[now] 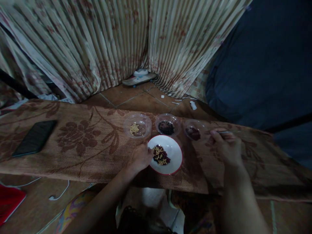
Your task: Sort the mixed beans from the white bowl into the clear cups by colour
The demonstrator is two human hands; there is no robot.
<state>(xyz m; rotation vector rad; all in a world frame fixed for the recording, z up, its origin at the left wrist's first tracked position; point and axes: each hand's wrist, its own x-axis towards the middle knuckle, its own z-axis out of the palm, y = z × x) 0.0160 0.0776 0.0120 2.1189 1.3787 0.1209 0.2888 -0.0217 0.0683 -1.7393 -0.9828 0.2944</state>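
Observation:
My left hand [143, 156] is closed on the left rim of a white bowl [175, 156] with a red edge. In the bowl lies a mix of yellow, black and dark red beans [161, 155]. My right hand [225, 144] grips a pair of thin chopsticks [223, 132], whose tips reach over the right clear plastic bowl [203, 125] and its dark red beans [193, 132]. Black beans [166, 127] fill the bottom of the middle clear bowl [177, 123]. Yellow soybeans [134, 129] sit in the left clear bowl [146, 122].
A brown flowered cloth [102, 162] covers the narrow table. At its left end lies a dark phone [35, 138]. Striped curtains [117, 42] hang behind, with a skateboard [139, 79] on the tiled floor below. White earphones [52, 197] and a red item [11, 201] are at lower left.

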